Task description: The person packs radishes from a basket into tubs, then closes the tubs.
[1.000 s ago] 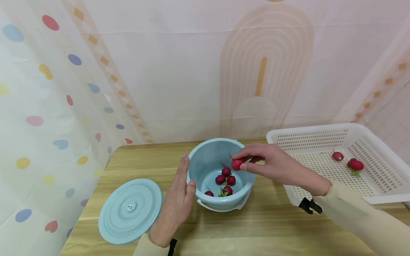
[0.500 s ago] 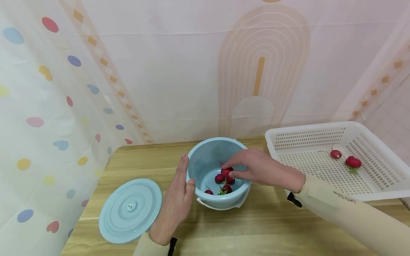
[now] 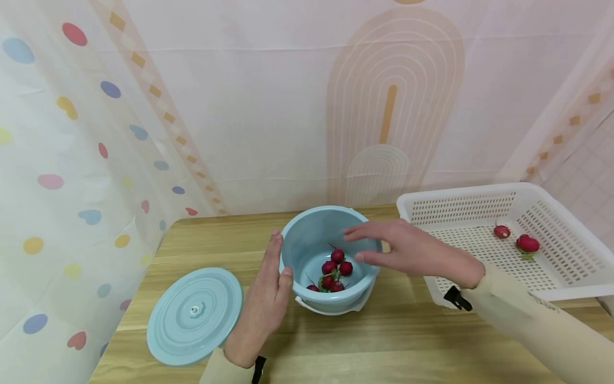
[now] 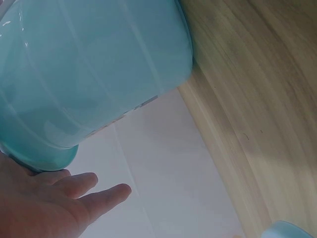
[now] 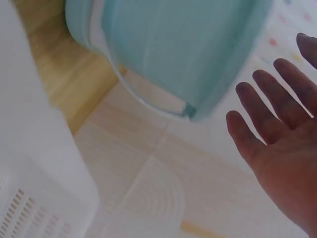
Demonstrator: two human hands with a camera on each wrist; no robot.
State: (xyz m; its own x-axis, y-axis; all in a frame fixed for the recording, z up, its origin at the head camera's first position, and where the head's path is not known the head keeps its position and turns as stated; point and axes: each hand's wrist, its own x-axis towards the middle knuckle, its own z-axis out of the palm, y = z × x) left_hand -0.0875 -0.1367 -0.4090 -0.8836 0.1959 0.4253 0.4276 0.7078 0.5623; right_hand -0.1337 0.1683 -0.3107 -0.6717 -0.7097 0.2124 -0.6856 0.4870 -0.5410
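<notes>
A light blue bucket (image 3: 331,305) stands on the table with several red radishes (image 3: 337,256) lying at its bottom. Against the bucket's left rim rests my left hand (image 3: 261,304), its fingers straight; the left wrist view shows that hand (image 4: 54,203) at the rim. Over the bucket's right rim hovers my right hand (image 3: 408,246), fingers apart and nothing between them. In the right wrist view the spread right hand (image 5: 285,129) is beside the bucket wall (image 5: 168,49).
A white perforated basket (image 3: 460,191) at the right holds a few radishes (image 3: 527,243). The round blue lid (image 3: 195,317) lies left of my left hand. The bucket's white handle (image 3: 331,313) hangs down at its front. A patterned curtain (image 3: 268,117) hangs behind the table.
My right hand lowered a radish into the bucket, let it go among the others, and moved back up to the right. My left hand stayed at the rim.
</notes>
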